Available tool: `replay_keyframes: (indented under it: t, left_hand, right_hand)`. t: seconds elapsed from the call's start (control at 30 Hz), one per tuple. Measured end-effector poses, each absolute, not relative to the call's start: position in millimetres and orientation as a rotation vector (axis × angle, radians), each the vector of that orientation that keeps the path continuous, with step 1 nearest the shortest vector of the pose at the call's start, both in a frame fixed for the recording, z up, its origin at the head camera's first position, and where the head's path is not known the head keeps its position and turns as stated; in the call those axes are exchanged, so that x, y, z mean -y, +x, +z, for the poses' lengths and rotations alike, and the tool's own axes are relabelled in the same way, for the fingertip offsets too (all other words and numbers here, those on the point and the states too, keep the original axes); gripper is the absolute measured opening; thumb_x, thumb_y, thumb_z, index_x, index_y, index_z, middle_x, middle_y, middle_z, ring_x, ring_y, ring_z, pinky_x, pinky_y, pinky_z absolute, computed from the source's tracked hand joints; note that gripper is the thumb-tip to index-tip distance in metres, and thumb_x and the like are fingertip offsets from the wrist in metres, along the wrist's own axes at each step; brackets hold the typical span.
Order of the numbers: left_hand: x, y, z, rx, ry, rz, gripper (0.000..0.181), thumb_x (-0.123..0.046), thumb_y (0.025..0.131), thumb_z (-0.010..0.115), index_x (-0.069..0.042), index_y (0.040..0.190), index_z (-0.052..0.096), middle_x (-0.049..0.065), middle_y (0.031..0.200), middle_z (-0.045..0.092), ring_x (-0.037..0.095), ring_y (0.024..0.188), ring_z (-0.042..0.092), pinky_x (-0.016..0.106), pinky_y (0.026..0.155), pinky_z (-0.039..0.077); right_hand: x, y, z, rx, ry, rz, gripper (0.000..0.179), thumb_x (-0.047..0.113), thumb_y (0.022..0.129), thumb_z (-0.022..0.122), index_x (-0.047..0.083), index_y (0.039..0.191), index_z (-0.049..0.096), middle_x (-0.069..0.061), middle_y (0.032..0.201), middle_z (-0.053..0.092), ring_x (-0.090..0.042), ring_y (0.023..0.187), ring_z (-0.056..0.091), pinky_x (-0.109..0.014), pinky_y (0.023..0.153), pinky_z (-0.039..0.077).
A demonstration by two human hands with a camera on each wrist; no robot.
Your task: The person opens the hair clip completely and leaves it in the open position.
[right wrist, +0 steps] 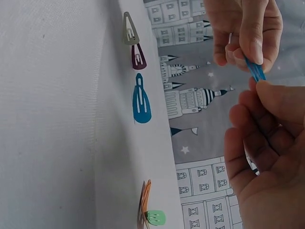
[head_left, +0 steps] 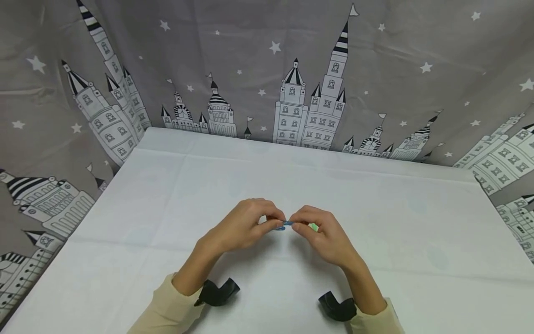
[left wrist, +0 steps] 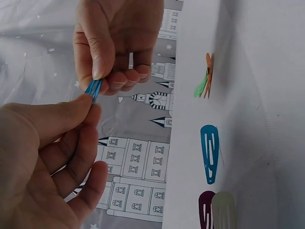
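Observation:
Between the two hands is a blue snap hair clip (left wrist: 95, 88). My left hand (head_left: 250, 227) pinches one end of it between thumb and fingers, and my right hand (head_left: 320, 232) pinches the other end. The clip is held up off the white table, its middle showing in the small gap between the fingertips. On the table below lies another blue hair clip (right wrist: 141, 102), flat. In the right wrist view a dark purple clip (right wrist: 138, 58) and a pale grey-green clip (right wrist: 129, 31) lie in line with it.
An orange clip (left wrist: 208, 76) and a light green clip (right wrist: 156, 217) lie together on the white-covered table (head_left: 167, 185), to the right of the flat blue one. Behind the table hangs a grey curtain (head_left: 246, 46) printed with castles and stars. Black wrist mounts (head_left: 217, 293) sit at both cuffs.

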State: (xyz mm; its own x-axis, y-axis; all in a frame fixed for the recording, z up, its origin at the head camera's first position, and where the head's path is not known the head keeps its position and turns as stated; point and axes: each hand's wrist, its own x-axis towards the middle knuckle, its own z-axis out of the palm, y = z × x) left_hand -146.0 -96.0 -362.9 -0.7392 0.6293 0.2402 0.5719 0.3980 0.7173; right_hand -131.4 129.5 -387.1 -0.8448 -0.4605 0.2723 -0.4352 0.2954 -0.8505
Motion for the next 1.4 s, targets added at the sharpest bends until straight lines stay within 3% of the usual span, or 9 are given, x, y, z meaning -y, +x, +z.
replay_keyframes:
  t: [0.37,0.57,0.83,1.03,1.4]
  left_hand:
    - [101.0,-146.9,-360.7,-2.476,1.094,1.270,0.009,-0.011,0.094,0.068,-0.009,0.098,0.076,-0.009,0.093,0.069,0.007,0.086,0.060,0.034,0.078,0.051]
    - [102.1,-145.9,-357.9,-2.453,1.058,1.319,0.008,-0.012,0.093,0.069,-0.011,0.097,0.077,-0.008,0.093,0.071,0.006,0.087,0.061,0.031,0.079,0.050]
    - [99.4,-143.8,-355.2,-2.528,0.995,1.237,0.010,-0.015,0.093,0.070,-0.011,0.100,0.076,-0.010,0.092,0.070,0.006,0.087,0.059,0.041,0.081,0.050]
    - [100.0,-143.9,-354.0,-2.569,0.954,1.201,0.009,-0.015,0.092,0.071,-0.013,0.098,0.077,-0.013,0.089,0.068,0.008,0.084,0.058,0.041,0.078,0.050]
    - [100.8,-145.1,-353.8,-2.606,0.959,1.157,0.009,-0.013,0.089,0.075,-0.013,0.097,0.077,-0.016,0.083,0.064,0.005,0.079,0.056,0.029,0.071,0.047]
  right_hand:
    - [-130.5,-131.4,-389.8,-2.420,-0.926,-1.656,0.013,0.000,0.094,0.062,0.003,0.095,0.075,-0.011,0.092,0.068,-0.020,0.082,0.057,-0.036,0.074,0.048]
    - [-130.6,-131.5,-387.7,-2.428,-0.910,-1.660,0.015,0.001,0.094,0.063,0.010,0.095,0.075,-0.010,0.091,0.069,-0.020,0.083,0.058,-0.036,0.074,0.048]
    - [-130.2,-129.9,-386.1,-2.456,-0.817,-1.629,0.013,0.005,0.094,0.064,0.010,0.096,0.075,-0.009,0.091,0.068,-0.020,0.083,0.057,-0.036,0.074,0.046]
    - [-129.9,-127.8,-384.3,-2.446,-0.781,-1.613,0.010,0.007,0.092,0.067,0.010,0.097,0.075,0.004,0.089,0.066,-0.020,0.081,0.057,-0.038,0.073,0.047]
    - [-129.8,-125.5,-381.3,-2.492,-0.768,-1.558,0.014,0.011,0.089,0.071,0.011,0.102,0.074,0.004,0.093,0.064,-0.019,0.086,0.058,-0.039,0.075,0.049]
